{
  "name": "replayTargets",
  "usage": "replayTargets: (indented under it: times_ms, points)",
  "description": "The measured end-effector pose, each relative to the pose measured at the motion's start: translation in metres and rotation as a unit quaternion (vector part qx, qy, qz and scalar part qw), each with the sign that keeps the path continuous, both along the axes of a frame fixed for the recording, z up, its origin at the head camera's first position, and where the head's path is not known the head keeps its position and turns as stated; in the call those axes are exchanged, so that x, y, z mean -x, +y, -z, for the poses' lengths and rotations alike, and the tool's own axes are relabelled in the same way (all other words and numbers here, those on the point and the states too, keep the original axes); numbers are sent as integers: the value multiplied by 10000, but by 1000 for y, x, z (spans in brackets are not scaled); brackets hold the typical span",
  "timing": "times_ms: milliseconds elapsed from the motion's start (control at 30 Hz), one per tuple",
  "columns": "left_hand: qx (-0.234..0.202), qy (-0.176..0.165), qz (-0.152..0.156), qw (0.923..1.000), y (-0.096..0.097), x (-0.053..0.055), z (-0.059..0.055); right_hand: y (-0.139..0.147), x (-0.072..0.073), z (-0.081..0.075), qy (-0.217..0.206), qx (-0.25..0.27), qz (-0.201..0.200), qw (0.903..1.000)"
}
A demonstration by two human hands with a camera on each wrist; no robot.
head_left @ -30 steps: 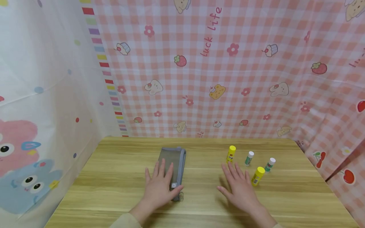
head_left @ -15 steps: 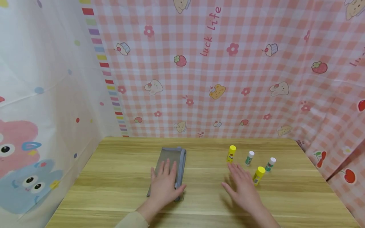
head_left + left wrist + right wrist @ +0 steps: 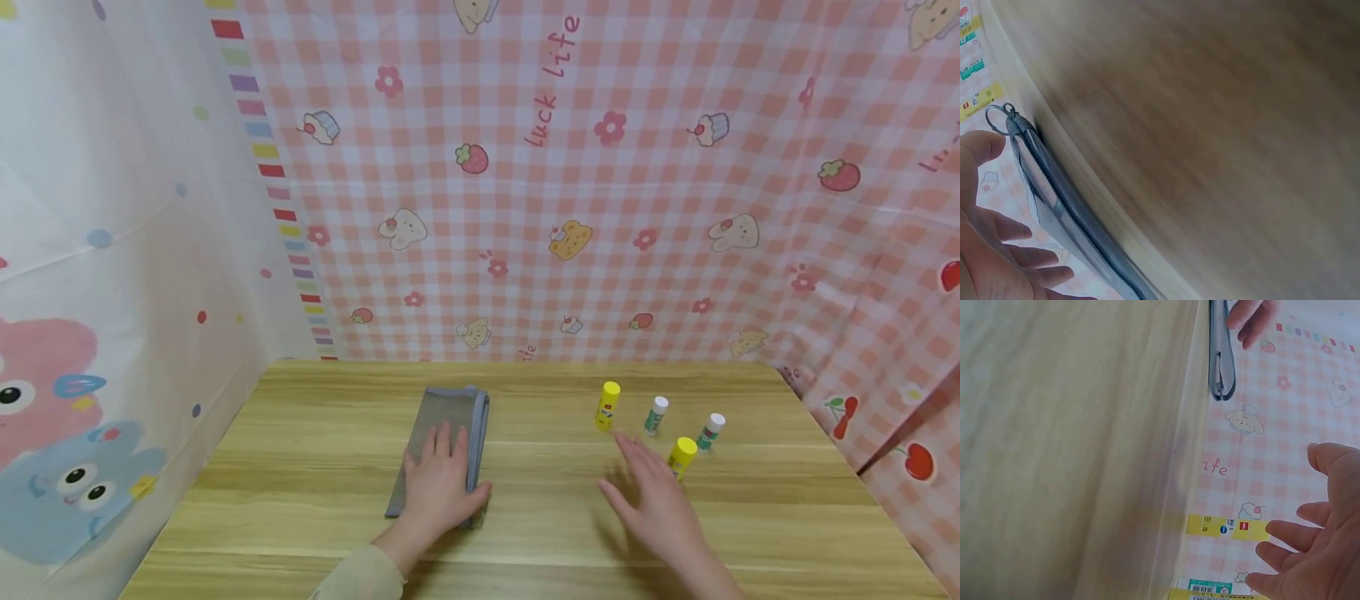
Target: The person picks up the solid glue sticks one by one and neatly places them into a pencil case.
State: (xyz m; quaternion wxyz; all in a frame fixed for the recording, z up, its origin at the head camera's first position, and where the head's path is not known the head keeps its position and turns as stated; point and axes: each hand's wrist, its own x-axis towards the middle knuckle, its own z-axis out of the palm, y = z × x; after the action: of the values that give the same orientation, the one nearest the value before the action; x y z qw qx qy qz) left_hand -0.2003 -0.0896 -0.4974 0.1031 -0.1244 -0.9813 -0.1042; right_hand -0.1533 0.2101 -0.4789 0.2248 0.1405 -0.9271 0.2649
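A grey zip pouch (image 3: 438, 410), see-through on its upper face, lies flat on the left half of the table. Over its near part hovers my left hand (image 3: 437, 487), fingers spread and holding nothing. In the left wrist view a gap shows between those fingers and the pouch (image 3: 1079, 231), with the thumb beside its end ring (image 3: 995, 119). My right hand (image 3: 663, 508), fingers extended, is beside the nearer yellow glue stick (image 3: 682, 454) and hides its base. Just beyond the fingertips stands another yellow glue stick (image 3: 608, 406). Two smaller white-capped green glue sticks (image 3: 656, 416) stand farther right.
All of this is on a wood-grain table (image 3: 300, 467). A pink checked cloth (image 3: 525, 275) hangs behind its far edge and along the right. To the left hangs a white cloth (image 3: 202, 250) with cartoon figures.
My left hand has shifted right, farther over the pouch. The right hand has slid rightward and turned more on edge, now covering the base of the nearer yellow glue stick.
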Motion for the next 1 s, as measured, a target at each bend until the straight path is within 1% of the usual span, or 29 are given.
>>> replayTargets:
  times_ms: [300,567,633,800,1000]
  points:
    - [-103,-290,-113,9995,2,-1,1,5,-4,-2,-306,134,37,9994]
    - [-188,-573,-249,9979,1,-1,1,7,-5,-4,-312,122,61,9994]
    - [-196,-634,-275,9974,1,0,2,7,-5,-6,-255,142,71,9995]
    - [-250,-667,-286,9970,0,2,3,10,-7,-11,-11,258,137,9996]
    - [-302,-730,-281,9965,0,2,6,19,-6,-18,509,629,214,9965]
